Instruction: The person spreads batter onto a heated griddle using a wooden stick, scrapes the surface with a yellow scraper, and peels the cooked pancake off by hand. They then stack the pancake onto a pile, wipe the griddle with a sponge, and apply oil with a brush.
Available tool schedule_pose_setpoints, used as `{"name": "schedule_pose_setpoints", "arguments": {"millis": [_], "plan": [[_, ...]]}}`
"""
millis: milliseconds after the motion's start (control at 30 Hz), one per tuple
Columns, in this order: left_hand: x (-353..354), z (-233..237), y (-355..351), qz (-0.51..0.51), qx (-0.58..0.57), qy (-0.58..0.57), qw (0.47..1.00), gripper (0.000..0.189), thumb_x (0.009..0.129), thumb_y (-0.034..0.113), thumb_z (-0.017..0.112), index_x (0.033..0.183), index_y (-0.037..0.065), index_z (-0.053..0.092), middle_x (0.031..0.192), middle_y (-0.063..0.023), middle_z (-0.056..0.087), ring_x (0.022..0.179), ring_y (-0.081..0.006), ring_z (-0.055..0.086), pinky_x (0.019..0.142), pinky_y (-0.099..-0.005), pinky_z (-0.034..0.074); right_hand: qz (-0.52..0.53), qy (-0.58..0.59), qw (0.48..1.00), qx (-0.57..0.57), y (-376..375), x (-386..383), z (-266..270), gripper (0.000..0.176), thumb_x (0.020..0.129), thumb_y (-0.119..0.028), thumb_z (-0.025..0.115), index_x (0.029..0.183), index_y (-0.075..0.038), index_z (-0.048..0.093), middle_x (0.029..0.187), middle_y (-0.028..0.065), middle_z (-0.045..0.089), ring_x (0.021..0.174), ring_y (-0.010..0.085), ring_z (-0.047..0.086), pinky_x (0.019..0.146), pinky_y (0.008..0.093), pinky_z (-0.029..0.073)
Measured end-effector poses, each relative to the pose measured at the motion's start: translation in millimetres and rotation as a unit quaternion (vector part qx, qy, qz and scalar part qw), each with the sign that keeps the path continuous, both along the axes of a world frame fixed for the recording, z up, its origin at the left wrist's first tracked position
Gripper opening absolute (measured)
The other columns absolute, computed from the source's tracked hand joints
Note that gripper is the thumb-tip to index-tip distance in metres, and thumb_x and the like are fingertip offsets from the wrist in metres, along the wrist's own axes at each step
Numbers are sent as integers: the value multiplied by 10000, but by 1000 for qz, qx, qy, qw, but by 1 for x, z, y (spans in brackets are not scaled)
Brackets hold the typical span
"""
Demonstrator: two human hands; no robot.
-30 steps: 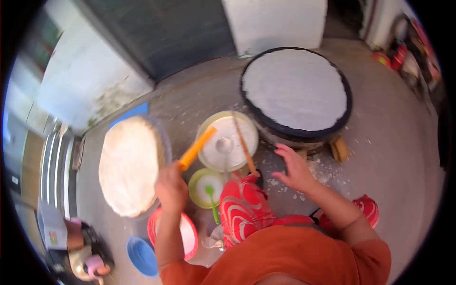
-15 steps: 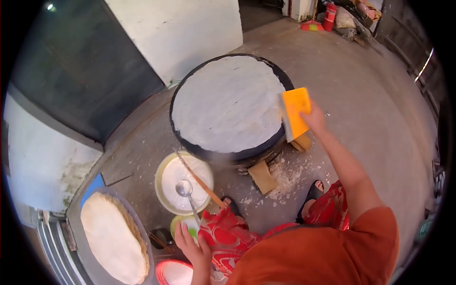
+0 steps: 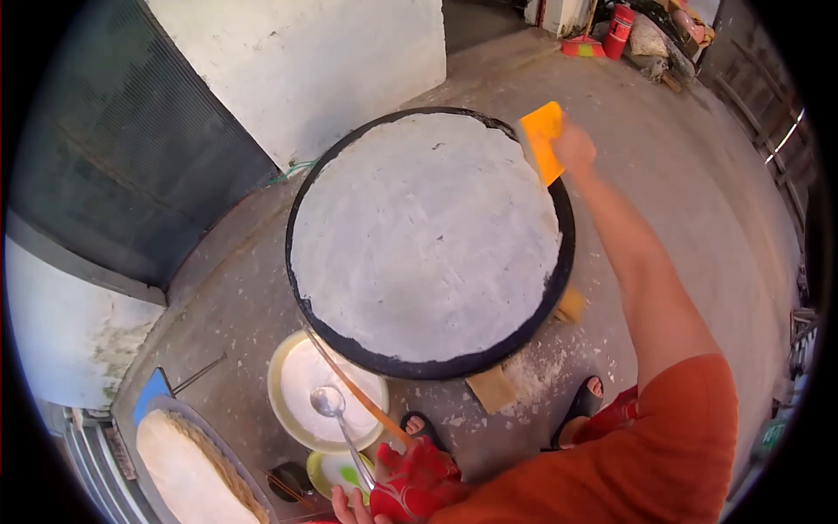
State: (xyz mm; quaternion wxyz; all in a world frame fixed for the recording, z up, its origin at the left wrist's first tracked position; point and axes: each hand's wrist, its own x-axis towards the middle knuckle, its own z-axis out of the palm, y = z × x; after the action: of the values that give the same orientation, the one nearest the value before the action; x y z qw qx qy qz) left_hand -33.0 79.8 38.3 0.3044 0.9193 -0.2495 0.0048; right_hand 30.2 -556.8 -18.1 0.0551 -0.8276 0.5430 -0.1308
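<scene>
My right hand [image 3: 573, 147] is closed on an orange scraper [image 3: 543, 138], its blade at the upper right rim of the large round black griddle [image 3: 566, 253]. A thin pale sheet of batter [image 3: 428, 236] covers most of the griddle, with small dark tears and a ragged edge. At the bottom edge my left hand [image 3: 353, 508] shows only in part, fingers somewhat apart and holding nothing visible. Close by it are a metal ladle [image 3: 328, 402] and a small green-and-white bowl [image 3: 336, 472]. The ladle lies over a pale basin [image 3: 281, 384] of white batter.
A long wooden stick [image 3: 353, 389] slants across the basin. Stacked flatbreads [image 3: 188, 467] lie at lower left. Beneath the griddle's front sits a tan block [image 3: 491, 390] beside scattered crumbs. A broom [image 3: 583, 46] and red cylinder [image 3: 619, 32] stand far back.
The scraper in my right hand has moved up along the griddle's right rim. My left hand has dropped toward the bottom edge. The view has shifted, so the griddle looks larger and lower.
</scene>
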Motion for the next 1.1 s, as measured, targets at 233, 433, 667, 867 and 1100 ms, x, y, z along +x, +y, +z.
{"name": "schedule_pose_setpoints", "arguments": {"millis": [233,433,667,867,1100], "plan": [[30,-8,-27,-9,11,-5,1000,403,902,224,332,1129,-88,450,1242,-251,359,1124,-406,374,942,-439,307,16,30,999,-42,-56,82,-8,543,757,-345,548,1268,-261,383,1102,89,554,1015,248,532,829,383,435],[44,-116,2,-54,115,-295,947,397,890,250,361,1111,-58,482,1239,-245,365,1115,-403,381,936,-434,310,79,42,993,-73,-87,161,-18,498,783,-162,477,1255,-298,400,1105,78,543,1021,236,523,842,355,429],[60,-53,-74,-41,60,-15,997,400,882,262,378,1112,-47,487,1235,-244,368,1114,-400,382,935,-437,310,271,19,954,-127,-24,301,-13,489,754,-107,480,1210,-281,458,1035,86,560,990,246,526,816,361,439],[62,-31,-65,1,60,42,997,404,875,273,393,1114,-38,491,1232,-244,370,1114,-397,382,933,-439,310,516,-29,851,-87,94,398,-14,579,669,-32,612,1193,-245,488,1069,104,539,1028,277,482,898,363,380],[55,-7,-24,10,81,47,996,413,852,296,440,1111,-19,504,1216,-246,381,1113,-395,378,931,-447,310,824,-71,561,35,294,369,-12,503,619,-21,627,1083,-205,566,986,86,588,947,285,534,809,380,431]]}}
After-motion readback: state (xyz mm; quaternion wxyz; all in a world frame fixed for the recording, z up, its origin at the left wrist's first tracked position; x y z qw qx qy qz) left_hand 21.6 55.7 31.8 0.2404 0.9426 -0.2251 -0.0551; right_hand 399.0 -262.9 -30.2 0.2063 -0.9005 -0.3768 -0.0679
